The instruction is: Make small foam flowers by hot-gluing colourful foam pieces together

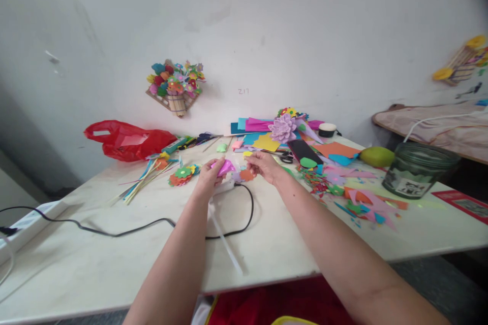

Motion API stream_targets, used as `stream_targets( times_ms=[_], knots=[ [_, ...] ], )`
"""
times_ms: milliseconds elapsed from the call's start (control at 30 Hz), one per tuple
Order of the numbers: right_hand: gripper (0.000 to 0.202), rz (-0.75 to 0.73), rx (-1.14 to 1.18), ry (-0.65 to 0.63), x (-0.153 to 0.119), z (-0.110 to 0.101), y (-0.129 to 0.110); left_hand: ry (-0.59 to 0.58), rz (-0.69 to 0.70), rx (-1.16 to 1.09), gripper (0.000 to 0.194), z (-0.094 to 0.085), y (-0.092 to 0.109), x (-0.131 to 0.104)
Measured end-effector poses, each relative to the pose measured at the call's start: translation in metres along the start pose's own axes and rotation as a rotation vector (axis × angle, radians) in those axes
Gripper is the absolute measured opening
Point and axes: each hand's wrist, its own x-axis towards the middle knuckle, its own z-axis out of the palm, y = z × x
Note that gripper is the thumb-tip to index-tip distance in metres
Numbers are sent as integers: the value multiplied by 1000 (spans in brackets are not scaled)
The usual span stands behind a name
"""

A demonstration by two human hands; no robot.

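My left hand (211, 176) is closed on a shiny magenta piece (224, 167), which looks like a craft petal or flower. Pinched in the fingertips of my right hand (264, 165) is a small yellow piece (247, 154). The hands are a short way apart above the table. Just under my left hand lies a white glue gun (224, 187), partly hidden, with a long translucent glue stick (225, 241) trailing towards me. An orange foam cutout (246, 175) lies between the hands. Green and orange foam flowers (183, 175) rest to the left.
A red plastic bag (127, 140) and thin sticks (141, 180) lie left. Coloured foam sheets (267, 142), a lilac flower (282, 128), a phone (304, 152) and scraps (371, 205) spread right, near a green glass jar (417, 170). A black cord (114, 234) crosses the table from a power strip (30, 226).
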Motion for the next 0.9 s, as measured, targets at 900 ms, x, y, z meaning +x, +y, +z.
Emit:
stream_targets(
  times_ms=[900],
  knots=[
    [18, -39, -77, -150, -1, 2, -1, 19, 3, 52, 39, 4, 4, -3]
  ],
)
